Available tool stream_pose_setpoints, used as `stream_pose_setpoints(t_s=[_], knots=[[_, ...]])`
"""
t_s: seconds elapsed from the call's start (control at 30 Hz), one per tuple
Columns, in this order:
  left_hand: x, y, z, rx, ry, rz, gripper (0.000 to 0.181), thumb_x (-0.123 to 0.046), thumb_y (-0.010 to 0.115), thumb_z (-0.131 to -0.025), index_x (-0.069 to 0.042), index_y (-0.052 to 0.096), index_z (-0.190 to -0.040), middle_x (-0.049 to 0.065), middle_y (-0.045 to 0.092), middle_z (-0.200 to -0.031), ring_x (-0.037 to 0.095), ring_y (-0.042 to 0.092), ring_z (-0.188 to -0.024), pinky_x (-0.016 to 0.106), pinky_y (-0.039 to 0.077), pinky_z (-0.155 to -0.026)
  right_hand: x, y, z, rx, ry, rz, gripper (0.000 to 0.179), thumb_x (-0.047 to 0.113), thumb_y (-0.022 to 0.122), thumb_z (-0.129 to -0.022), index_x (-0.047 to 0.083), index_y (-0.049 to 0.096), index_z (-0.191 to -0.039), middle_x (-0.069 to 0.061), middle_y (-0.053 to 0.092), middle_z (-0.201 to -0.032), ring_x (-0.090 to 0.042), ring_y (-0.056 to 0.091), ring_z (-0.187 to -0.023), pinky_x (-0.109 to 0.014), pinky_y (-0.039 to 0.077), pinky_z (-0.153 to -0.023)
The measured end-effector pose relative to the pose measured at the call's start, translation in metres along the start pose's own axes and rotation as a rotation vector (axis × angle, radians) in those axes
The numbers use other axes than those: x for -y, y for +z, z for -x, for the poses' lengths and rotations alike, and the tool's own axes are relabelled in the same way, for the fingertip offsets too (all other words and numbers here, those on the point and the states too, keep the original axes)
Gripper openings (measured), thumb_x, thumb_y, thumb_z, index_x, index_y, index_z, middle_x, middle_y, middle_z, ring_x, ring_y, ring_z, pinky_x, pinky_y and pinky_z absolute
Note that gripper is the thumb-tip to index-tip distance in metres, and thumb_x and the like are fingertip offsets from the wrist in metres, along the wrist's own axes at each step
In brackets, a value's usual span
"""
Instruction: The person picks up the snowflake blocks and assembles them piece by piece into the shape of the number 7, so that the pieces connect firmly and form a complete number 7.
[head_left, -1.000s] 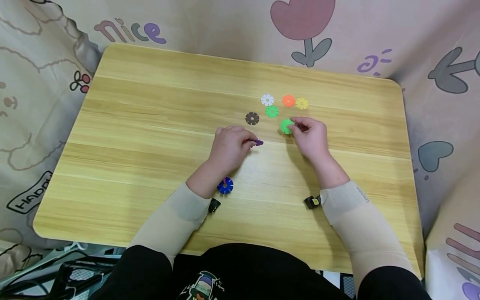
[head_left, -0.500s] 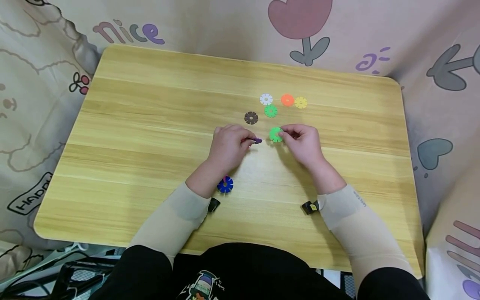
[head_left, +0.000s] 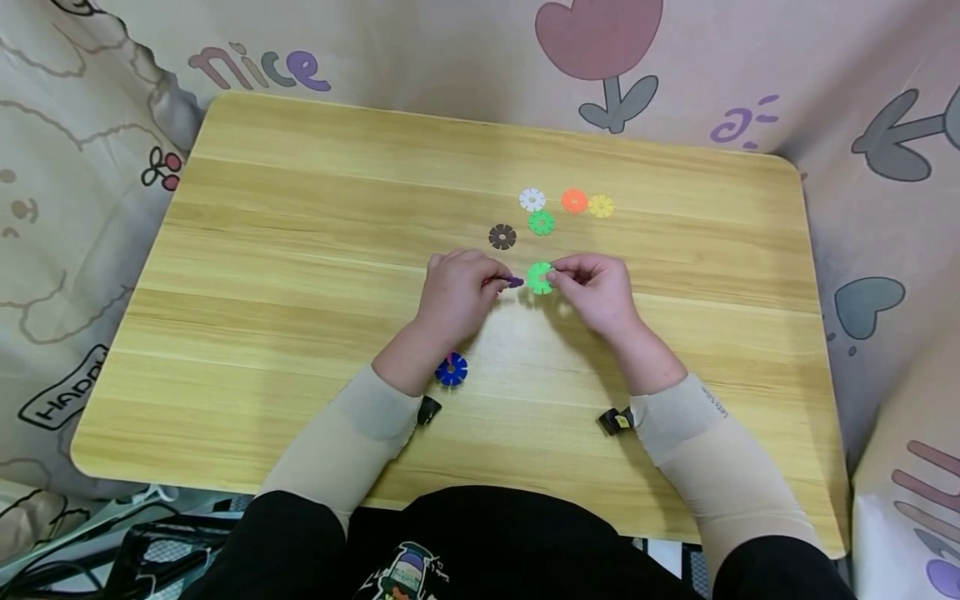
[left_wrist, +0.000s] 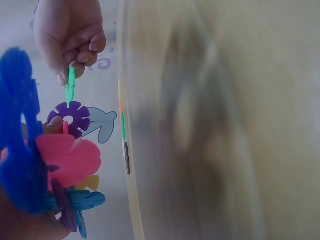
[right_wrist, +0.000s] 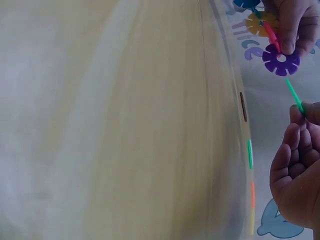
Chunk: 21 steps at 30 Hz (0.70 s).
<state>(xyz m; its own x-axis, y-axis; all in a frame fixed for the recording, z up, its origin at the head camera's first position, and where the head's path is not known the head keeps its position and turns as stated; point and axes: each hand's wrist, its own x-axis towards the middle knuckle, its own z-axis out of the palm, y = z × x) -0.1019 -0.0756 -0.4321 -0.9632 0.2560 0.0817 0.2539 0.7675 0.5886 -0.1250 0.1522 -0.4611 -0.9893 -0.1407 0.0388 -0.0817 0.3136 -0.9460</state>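
My left hand (head_left: 463,292) holds a chain of interlocking snowflake discs above the table. A purple disc (right_wrist: 272,65) is at its far end; a pink disc (left_wrist: 70,157), a yellow disc (right_wrist: 260,24) and a blue disc (head_left: 451,369) also belong to it. The hand itself hides most of the chain in the head view. Between thumb and fingertips, my right hand (head_left: 596,292) pinches a bright green snowflake disc (head_left: 539,278). Seen edge-on in the left wrist view, this green disc (left_wrist: 70,87) has its lower end right at the purple disc's notched rim.
Loose discs lie on the wooden table (head_left: 300,208) beyond the hands: brown (head_left: 502,237), white (head_left: 532,200), green (head_left: 542,222), orange (head_left: 574,201) and yellow (head_left: 601,207). A printed curtain (head_left: 420,50) hangs behind the table's back edge.
My right hand has moved left and slightly toward the body, carrying the green disc up close to the purple disc. My left hand has stayed nearly still with the chain.
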Motion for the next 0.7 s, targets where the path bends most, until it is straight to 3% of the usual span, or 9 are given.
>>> stream_pose_setpoints(t_s=[0.2,0.5,0.7], knots=[[0.0014,0.0014,-0.0006,-0.003,0.001,0.002,0.01,-0.022,0.075,-0.101,-0.019,0.083,-0.105,-0.003,0.076,-0.11,0.021,0.066,-0.107,0.045,0.039,-0.093,0.0023,0.0015,0.0005,-0.001,0.023,-0.021,0.01,-0.005,0.076,-0.093,-0.011,0.077,-0.101,-0.026,0.076,-0.091,-0.009,0.066,-0.068,-0.018,0.052,-0.063],[0.0026,0.0023,-0.0011,-0.019,0.009,0.003,0.009,-0.022,0.076,-0.1,-0.019,0.084,-0.104,-0.003,0.076,-0.107,0.021,0.066,-0.103,0.044,0.039,-0.091,0.004,0.0043,-0.0001,0.018,0.048,-0.056,0.01,-0.004,0.076,-0.092,-0.011,0.077,-0.101,-0.021,0.078,-0.09,-0.028,0.071,-0.074,-0.02,0.055,-0.063],[0.0011,0.0016,-0.0007,-0.018,0.008,0.007,0.01,-0.023,0.076,-0.1,-0.019,0.084,-0.105,-0.003,0.076,-0.107,0.02,0.066,-0.103,0.044,0.039,-0.09,0.0045,0.0063,0.0002,0.027,0.071,-0.074,0.011,-0.004,0.077,-0.092,-0.011,0.077,-0.101,-0.018,0.078,-0.089,-0.027,0.071,-0.074,-0.02,0.055,-0.063]])
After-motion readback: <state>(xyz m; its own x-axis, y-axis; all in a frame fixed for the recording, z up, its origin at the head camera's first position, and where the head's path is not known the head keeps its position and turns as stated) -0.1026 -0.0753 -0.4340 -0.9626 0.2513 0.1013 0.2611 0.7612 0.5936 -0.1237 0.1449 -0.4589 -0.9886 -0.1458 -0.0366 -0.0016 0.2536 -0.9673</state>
